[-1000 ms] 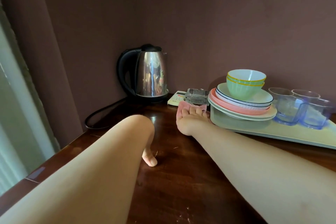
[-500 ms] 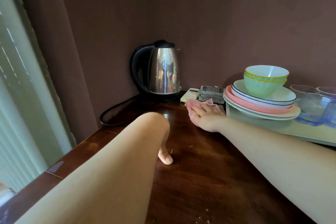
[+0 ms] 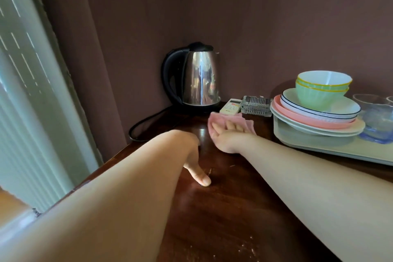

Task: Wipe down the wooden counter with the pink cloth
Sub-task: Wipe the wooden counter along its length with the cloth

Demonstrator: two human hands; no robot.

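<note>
Moved since the earlier frame: right hand (image 3: pixel 230 134) and flat pink cloth (image 3: pixel 214 122) have slid leftward, away from the dishes and toward the kettle. Head view, sole view. Grip, right: fingers straight, pressing the cloth flat on the dark polished wooden surface (image 3: pixel 234 208), near its back edge. Grip, left: left hand (image 3: pixel 194 167) bent down at the wrist, thumb touching the wood, other fingers hidden, holding nothing visible. Step in hand, by judgement: wiping the far strip; near wood, with pale specks, appears undone. Next move likely calls for steady flat pressure and a sweep short of the obstacles. Obstacles: stainless steel kettle with black handle (image 3: pixel 200 80) and its black cord (image 3: pixel 146 123), white remote control (image 3: pixel 230 106), ribbed glass ashtray (image 3: pixel 256 105), all just beyond the cloth. Right: pale tray (image 3: pixel 350 152) bearing stacked plates (image 3: pixel 314 117), green bowls (image 3: pixel 321 89), blue glasses (image 3: pixel 376 121).
</note>
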